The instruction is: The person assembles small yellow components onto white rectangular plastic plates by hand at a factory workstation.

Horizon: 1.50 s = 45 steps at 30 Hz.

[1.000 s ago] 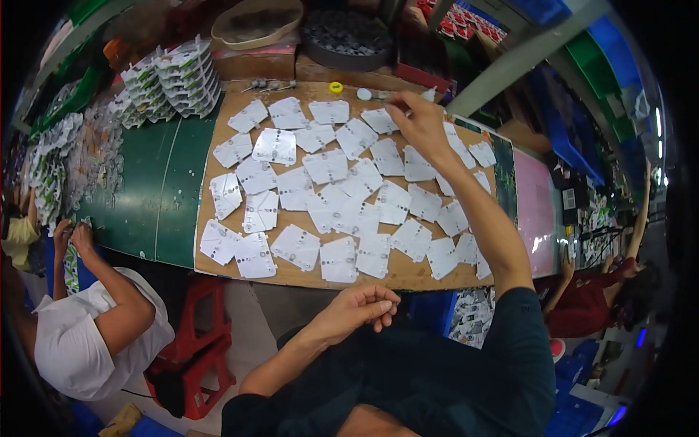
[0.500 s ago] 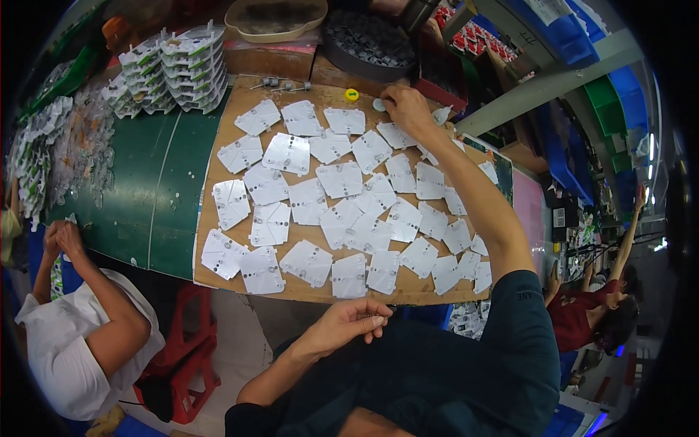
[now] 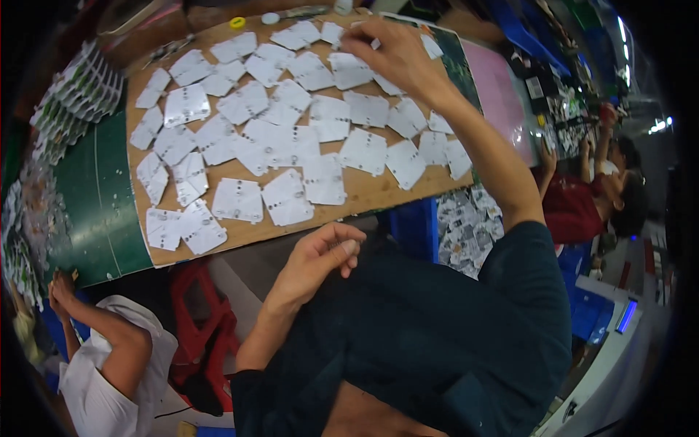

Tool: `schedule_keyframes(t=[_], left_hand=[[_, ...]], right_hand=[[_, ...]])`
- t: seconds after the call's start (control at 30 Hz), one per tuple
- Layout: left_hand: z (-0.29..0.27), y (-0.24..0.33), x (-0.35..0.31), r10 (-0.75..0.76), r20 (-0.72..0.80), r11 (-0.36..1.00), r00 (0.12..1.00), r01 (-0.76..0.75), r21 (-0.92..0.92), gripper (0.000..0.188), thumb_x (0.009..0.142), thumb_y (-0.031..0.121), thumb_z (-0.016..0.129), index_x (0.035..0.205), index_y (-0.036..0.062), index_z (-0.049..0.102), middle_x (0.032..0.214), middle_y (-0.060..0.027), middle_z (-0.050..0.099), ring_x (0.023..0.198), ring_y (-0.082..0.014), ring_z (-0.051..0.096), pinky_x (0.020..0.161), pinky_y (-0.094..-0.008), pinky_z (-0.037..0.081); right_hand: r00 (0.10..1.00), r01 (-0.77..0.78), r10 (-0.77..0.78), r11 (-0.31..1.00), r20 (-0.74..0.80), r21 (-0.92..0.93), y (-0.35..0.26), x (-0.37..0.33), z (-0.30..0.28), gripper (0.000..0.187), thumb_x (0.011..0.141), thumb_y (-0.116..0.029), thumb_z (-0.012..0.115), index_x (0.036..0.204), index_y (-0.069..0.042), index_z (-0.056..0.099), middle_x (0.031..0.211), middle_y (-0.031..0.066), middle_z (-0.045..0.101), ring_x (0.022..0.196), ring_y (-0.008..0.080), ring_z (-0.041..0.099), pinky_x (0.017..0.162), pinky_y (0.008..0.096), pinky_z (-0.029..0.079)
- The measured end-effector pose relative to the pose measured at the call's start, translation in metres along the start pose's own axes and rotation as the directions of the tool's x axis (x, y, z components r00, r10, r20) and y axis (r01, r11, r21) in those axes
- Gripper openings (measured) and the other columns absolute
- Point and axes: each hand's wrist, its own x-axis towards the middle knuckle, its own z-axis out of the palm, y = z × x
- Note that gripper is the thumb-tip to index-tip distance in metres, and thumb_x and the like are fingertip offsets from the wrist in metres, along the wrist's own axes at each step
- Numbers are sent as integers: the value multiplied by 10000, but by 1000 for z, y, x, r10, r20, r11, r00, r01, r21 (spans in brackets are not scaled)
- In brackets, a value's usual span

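Observation:
Many flat white plates (image 3: 238,200) with small dark and clear marks lie spread over a brown board (image 3: 357,191). Above the board's far right part is my right hand (image 3: 397,58), its fingers bent down close to the plates. A small pale spot shows at its fingers; what it is stays unclear. My left hand (image 3: 318,264) hovers by my body, just off the board's near edge. Its fingers are curled with the thumb pressed on them, hiding whatever is inside. A yellow round cap (image 3: 237,22) and a pale round lid (image 3: 270,18) sit at the far edge.
Left of the board lies a green tabletop (image 3: 102,226) with stacked white-and-green parts (image 3: 80,102). A person in a white shirt (image 3: 120,364) works there, near a red stool (image 3: 204,313). A blue bin (image 3: 413,231) of small pale parts stands below the board's right side.
The view has swung, so the board sits higher and further left. My right hand has left the pale lid and come over the plates at the far right. My left hand stays curled.

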Motion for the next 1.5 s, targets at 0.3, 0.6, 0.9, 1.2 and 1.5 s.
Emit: schedule_keyframes(t=[0.3,0.6,0.9,1.2,1.5], left_hand=[[13,-16,24,-103,5,995,995,103,10,211,1005,141,520,1162,18,589,911,-32,592,761,-95,569,637,-210,461],[8,-14,19,41,-49,999,998,-40,18,237,963,95,589,1168,-22,576,959,-77,636,808,-128,631,651,-224,498],[5,-7,18,142,-90,990,986,-139,36,206,943,64,605,1125,-24,567,928,-105,636,790,-153,641,695,-237,528],[16,2,29,343,-177,921,922,-294,254,228,935,19,603,1147,-30,536,973,-86,636,849,-134,624,719,-241,524],[14,8,36,349,-177,919,920,-300,255,229,947,81,608,1122,-56,551,905,-85,642,780,-117,632,666,-239,531]], right_hand=[[962,-269,266,961,54,60,-50,-179,-18,110,822,-69,703,924,-40,672,845,101,647,751,269,645,644,349,519],[998,-10,15,997,63,-76,-56,-162,14,117,813,-58,695,917,-33,648,870,89,619,792,272,626,669,367,519],[986,-31,48,993,159,-110,-71,-155,11,138,817,-79,693,940,-33,652,856,92,611,828,274,624,683,368,517],[565,-813,527,487,635,319,-110,-153,-16,274,987,-273,564,904,-29,655,722,20,615,578,83,561,490,221,423],[760,-628,441,687,478,365,-109,-164,-7,287,1000,-267,548,881,-22,639,666,5,591,571,66,546,500,215,420]])
